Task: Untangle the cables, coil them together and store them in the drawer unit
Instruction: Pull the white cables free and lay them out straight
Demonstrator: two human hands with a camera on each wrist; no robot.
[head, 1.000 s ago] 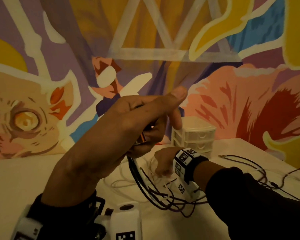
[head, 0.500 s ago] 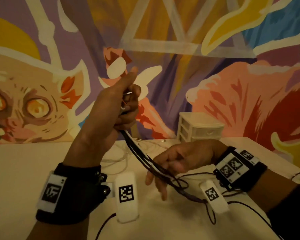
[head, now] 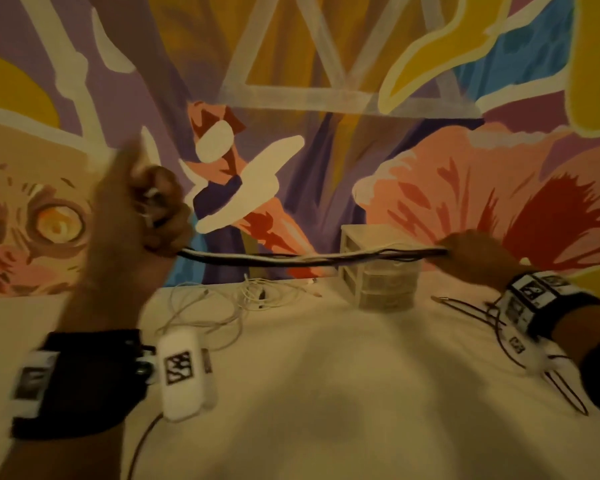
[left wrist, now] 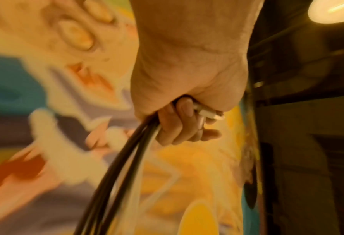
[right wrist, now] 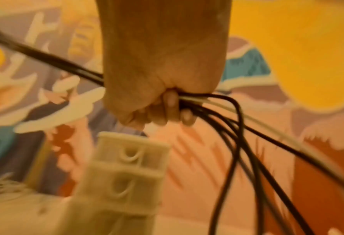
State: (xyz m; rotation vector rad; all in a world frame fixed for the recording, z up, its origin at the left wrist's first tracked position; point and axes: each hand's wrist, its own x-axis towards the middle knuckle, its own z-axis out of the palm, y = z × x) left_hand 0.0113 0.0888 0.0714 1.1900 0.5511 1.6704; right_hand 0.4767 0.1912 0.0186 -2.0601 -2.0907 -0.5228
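Note:
A bundle of black and white cables stretches level above the table between my two hands. My left hand is raised at the left and grips the plug ends of the bundle in a fist; white connectors stick out past its fingers. My right hand grips the bundle's other stretch in front of the drawer unit, and the loose cable tails hang from it down to the table. The small cream drawer unit stands by the wall with its drawers closed.
A loose tangle of thin white cables lies on the cream table near the wall, left of the drawer unit. A painted mural fills the wall behind. Black cable loops trail along the table's right side.
My hands have drawn apart: the right slid along the bundle to the right and rose, the left moved left. The sagging cables are now pulled into a nearly straight level line.

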